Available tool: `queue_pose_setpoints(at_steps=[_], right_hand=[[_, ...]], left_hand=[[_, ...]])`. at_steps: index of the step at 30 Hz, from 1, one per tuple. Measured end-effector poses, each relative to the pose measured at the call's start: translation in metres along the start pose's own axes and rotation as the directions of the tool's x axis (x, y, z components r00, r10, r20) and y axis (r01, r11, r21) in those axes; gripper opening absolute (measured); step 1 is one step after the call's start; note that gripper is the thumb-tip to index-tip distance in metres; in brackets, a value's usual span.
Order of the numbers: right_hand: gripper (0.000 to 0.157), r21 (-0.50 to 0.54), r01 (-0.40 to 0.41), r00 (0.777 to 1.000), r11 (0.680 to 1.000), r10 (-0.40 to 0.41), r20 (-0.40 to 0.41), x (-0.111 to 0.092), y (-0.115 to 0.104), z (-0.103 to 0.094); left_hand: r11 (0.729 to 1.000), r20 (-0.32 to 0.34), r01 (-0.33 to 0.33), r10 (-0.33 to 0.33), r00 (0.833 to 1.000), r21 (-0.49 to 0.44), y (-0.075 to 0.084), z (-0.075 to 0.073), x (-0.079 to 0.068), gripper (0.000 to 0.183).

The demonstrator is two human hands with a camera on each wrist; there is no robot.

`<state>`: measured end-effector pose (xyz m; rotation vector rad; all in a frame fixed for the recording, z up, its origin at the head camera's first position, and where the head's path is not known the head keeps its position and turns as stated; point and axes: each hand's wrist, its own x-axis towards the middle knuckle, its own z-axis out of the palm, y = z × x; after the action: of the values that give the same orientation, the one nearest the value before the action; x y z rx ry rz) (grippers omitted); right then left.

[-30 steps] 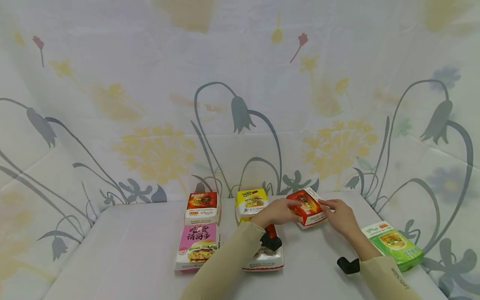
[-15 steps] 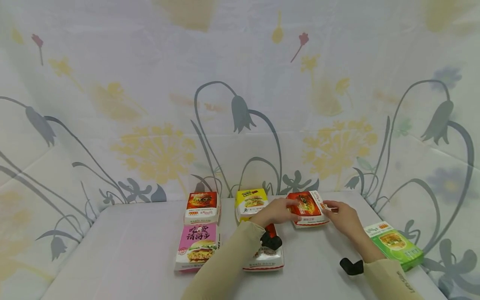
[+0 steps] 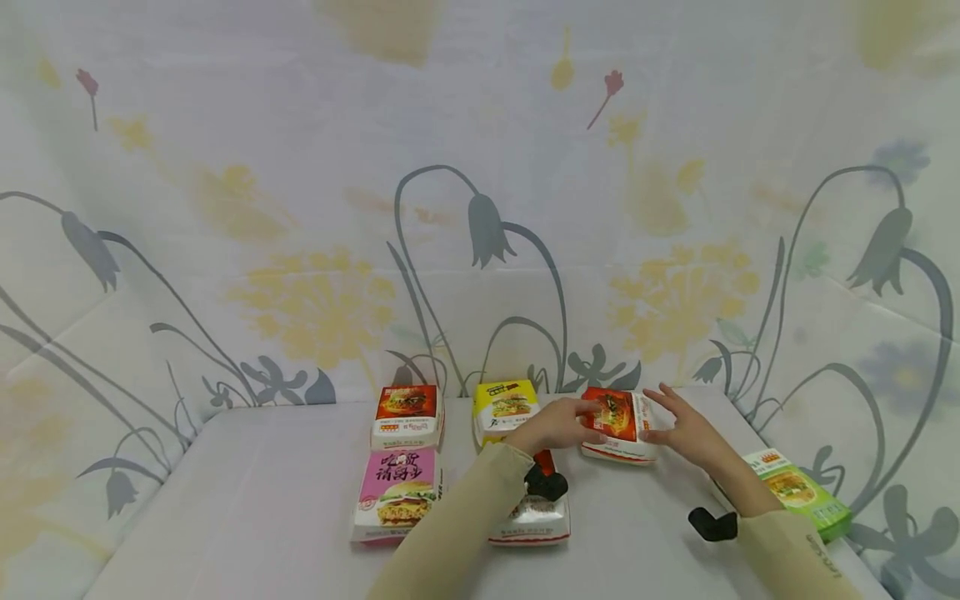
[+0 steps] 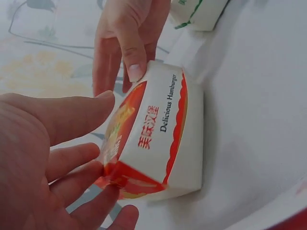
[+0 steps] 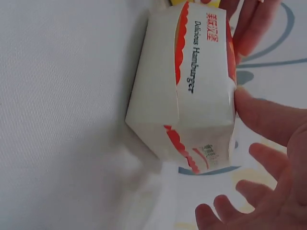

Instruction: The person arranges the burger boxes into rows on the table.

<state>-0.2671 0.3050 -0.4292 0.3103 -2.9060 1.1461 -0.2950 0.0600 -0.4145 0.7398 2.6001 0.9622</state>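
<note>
A red-and-white hamburger box (image 3: 617,417) sits at the back of the table, right of the middle, between both hands. On its left side, my left hand (image 3: 555,423) touches the edge and corner with relaxed fingers. At the right, my right hand (image 3: 686,432) has its fingers spread wide. In the right wrist view, its thumb lies at the top edge of the hamburger box (image 5: 201,91) while the other fingers are off it. The left wrist view shows "Delicious Hamburger" on the near side of the box (image 4: 160,117), which rests on the white cloth.
A yellow burger box (image 3: 501,408) and a white one (image 3: 532,527) stand in the middle, partly behind my left arm. Further left are a red box (image 3: 407,408) and a pink box (image 3: 397,496). A green box (image 3: 806,496) lies right, partly covered by my right arm.
The hamburger box has turned to line up straighter and shifted slightly right. My right hand's fingers have spread from its right edge; the left hand stays at its left side.
</note>
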Motion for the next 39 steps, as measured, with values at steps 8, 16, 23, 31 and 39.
queue_pose_setpoints(at_steps=[8, 16, 23, 31, 39], right_hand=[[0.076, 0.095, 0.036, 0.996, 0.995, -0.043, 0.078, 0.0, 0.005, 0.005], [0.075, 0.056, 0.034, 0.998, 0.998, -0.037, 0.052, -0.002, 0.002, 0.008], [0.077, -0.009, -0.012, 0.999, 1.0, 0.013, 0.031, -0.003, 0.0, 0.009], [0.078, -0.104, -0.001, 0.998, 0.995, -0.006, -0.062, -0.005, -0.003, 0.017], [0.083, -0.133, -0.038, 0.995, 0.99, 0.025, -0.098, -0.009, -0.015, 0.022]], left_hand=[[1.0, -0.008, 0.0, 0.0, 1.0, -0.027, -0.002, 0.003, 0.0, 0.054], [0.997, -0.023, -0.008, 0.006, 1.0, -0.071, -0.006, 0.002, 0.001, 0.055], [0.994, -0.045, -0.073, 0.07, 0.997, -0.075, -0.005, -0.005, -0.003, 0.054], [0.999, -0.082, -0.052, 0.052, 0.995, 0.006, 0.003, -0.006, -0.008, 0.048], [0.999, -0.126, -0.043, 0.043, 0.991, 0.003, 0.005, -0.005, -0.008, 0.044]])
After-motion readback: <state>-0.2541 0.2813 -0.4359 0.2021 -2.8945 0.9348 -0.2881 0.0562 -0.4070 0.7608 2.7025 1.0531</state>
